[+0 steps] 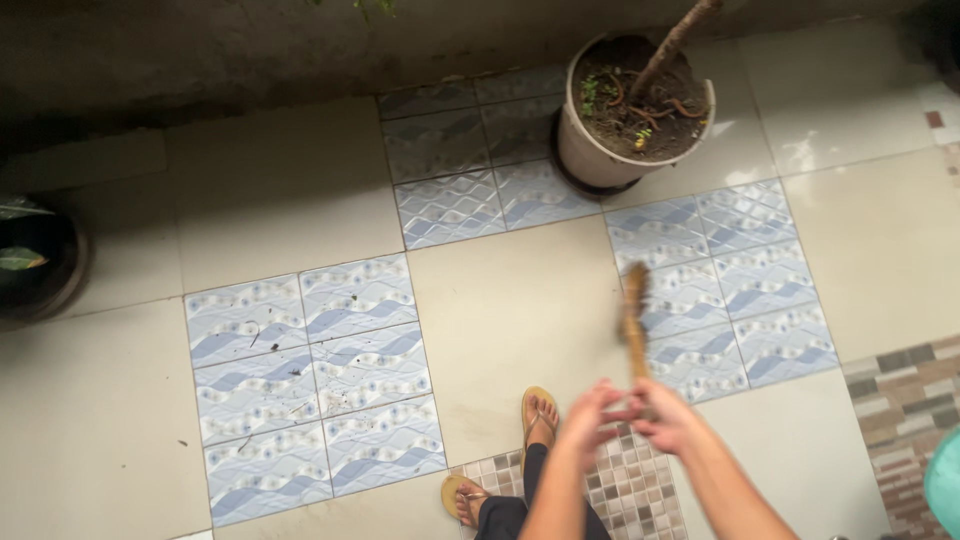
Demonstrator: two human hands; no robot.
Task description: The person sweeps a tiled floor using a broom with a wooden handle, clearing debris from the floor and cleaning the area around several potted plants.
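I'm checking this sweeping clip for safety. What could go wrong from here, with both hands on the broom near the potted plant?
1. The brown wooden broom handle, blurred mid-swing in the left hand and right hand, may strike the round white plant pot just ahead and spill its soil.
2. The pale glossy floor tiles look slick, and the person wears open tan sandals, so a slip seems possible.
3. The dark debris lies to the left and might get missed.

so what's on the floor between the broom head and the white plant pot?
Head view: only bare patterned blue floor tiles between the broom and the white pot.
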